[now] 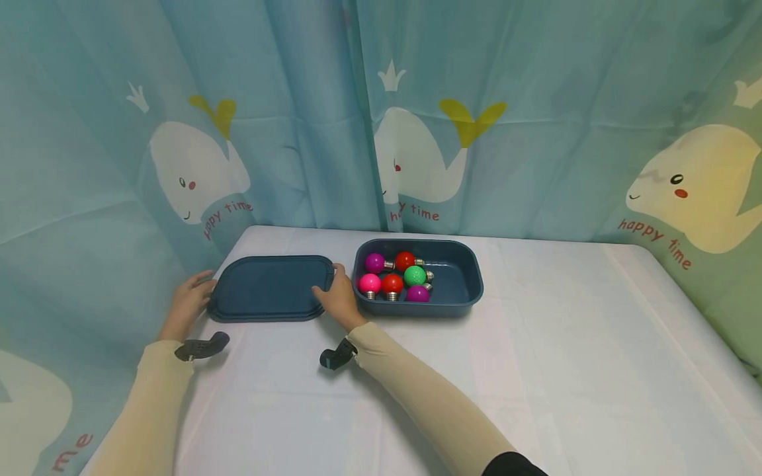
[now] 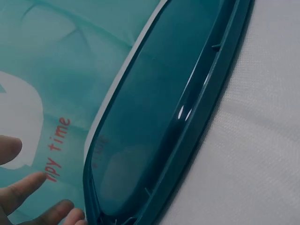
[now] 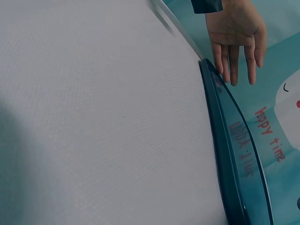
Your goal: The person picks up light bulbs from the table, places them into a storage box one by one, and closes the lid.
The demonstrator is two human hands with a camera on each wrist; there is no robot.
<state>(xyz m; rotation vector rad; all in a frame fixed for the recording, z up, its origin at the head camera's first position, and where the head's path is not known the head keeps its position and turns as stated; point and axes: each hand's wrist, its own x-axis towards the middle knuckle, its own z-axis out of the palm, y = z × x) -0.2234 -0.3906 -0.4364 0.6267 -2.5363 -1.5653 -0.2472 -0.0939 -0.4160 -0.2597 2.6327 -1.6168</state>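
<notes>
A dark blue lid (image 1: 270, 289) lies flat on the white-covered table, left of a matching blue box (image 1: 461, 309). My right hand (image 1: 342, 299) holds the lid by its right end, thumb over the rim and a finger along the outer edge. Beside the lid's left end is my left hand (image 1: 192, 301), its fingers loosely extended right at the rim and gripping nothing. The right wrist view shows that hand (image 3: 236, 40) with fingers pointing down. Several light bulbs with round coloured heads, including a green bulb (image 1: 415, 276) and a pink bulb (image 1: 370, 284), lie in the box's left part.
Blue curtains (image 1: 315, 165) with whale prints hang along the back and the left side, close to my left hand. The white tablecloth (image 1: 565, 344) stretches to the right and toward me. Black wrist mounts (image 1: 202, 346) stick out from both sleeves.
</notes>
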